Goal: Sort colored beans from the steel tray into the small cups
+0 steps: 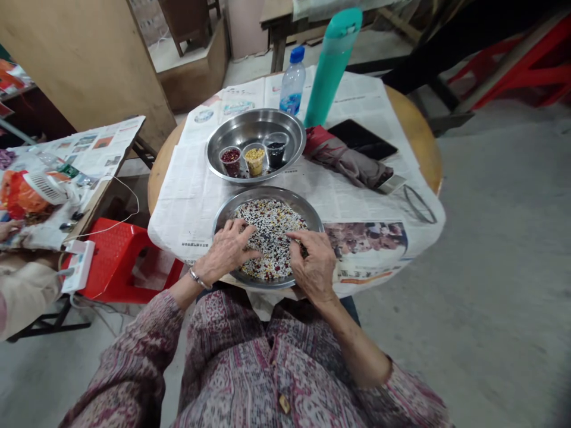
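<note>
A round steel basin (315,217) in front of me holds a spread of mixed grains and beans (272,232), mostly white and black with bits of red and yellow. Over its left side my left hand (229,248) rests with fingers apart, touching the grains. At the right side, my right hand (313,261) is curled, thumb and forefinger close together; whatever is between the tips is too small to make out. Behind, a second steel basin (250,122) contains a cup of dark red beans (231,160), a cup of yellow beans (254,159) and a cup of black beans (275,150).
Newspaper (182,208) covers the round table. A water bottle (292,83), a tall teal bottle (332,68), a folded umbrella (348,157) and a black tablet-like object (363,138) stand or lie farther back. To the left are a red stool (118,261) and a power strip (80,264).
</note>
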`<state>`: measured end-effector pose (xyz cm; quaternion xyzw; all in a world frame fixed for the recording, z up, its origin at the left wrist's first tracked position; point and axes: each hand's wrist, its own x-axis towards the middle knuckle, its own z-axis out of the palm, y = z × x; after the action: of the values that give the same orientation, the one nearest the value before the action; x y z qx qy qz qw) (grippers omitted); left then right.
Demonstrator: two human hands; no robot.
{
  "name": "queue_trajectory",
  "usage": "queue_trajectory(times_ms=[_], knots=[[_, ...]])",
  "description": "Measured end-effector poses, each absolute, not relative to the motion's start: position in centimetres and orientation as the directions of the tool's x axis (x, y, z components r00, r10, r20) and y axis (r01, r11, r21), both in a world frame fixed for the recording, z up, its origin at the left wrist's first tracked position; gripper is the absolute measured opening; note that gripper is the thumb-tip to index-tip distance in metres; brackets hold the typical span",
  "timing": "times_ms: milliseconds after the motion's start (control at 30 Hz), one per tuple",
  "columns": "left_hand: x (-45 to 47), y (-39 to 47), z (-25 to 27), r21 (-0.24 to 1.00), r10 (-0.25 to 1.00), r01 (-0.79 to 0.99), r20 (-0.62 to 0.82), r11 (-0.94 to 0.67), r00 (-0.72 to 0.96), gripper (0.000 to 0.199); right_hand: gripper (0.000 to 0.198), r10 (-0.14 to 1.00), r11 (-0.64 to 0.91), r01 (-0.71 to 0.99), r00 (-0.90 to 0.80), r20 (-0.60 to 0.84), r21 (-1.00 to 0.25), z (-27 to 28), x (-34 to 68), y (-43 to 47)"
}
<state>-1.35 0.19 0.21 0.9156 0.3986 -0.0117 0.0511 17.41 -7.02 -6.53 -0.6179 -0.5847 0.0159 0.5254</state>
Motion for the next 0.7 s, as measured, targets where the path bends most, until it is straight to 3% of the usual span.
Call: queue_trajectory(times_ms=[100, 233, 367, 467, 567, 700], knots=[[-1.7, -1.4, 0.5, 0.206, 0.657, 0.664, -0.110, -0.719, 0.746, 0.060, 0.021, 0.741, 0.231, 0.700, 0.323, 0.589, -0.675, -6.6, 17.4, -7.0], [-0.1, -1.7, -0.6, 0.349, 0.637, 0.614, -0.060, -0.708, 0.769, 0.026, 0.021, 0.737, 0.230, 0.681, 0.344, 0.581, -0.695, -6.8, 17.4, -6.9], [2.5, 0.0, -2.1, 0.399, 0.637, 0.581, 0.010, -0.710, 0.771, 0.029, 0.023, 0.721, 0.224, 0.657, 0.385, 0.576, -0.720, -6.8, 17.4, -6.9], [3.4, 1.5, -2.2, 0.362, 0.649, 0.577, 0.112, -0.732, 0.752, 0.036, 0.024, 0.728, 0.216, 0.646, 0.394, 0.561, -0.732, -6.8, 17.4, -7.0], [3.3, 2.4, -1.5, 0.234, 0.695, 0.656, 0.175, -0.717, 0.697, 0.036, 0.024, 0.733, 0.207, 0.632, 0.405, 0.546, -0.747, -6.7, 17.4, -7.0], [3.5, 3.4, -1.1, 0.133, 0.758, 0.746, 0.094, -0.652, 0.646, 0.077, 0.024, 0.727, 0.214, 0.617, 0.418, 0.545, -0.758, -6.7, 17.3, -7.0]])
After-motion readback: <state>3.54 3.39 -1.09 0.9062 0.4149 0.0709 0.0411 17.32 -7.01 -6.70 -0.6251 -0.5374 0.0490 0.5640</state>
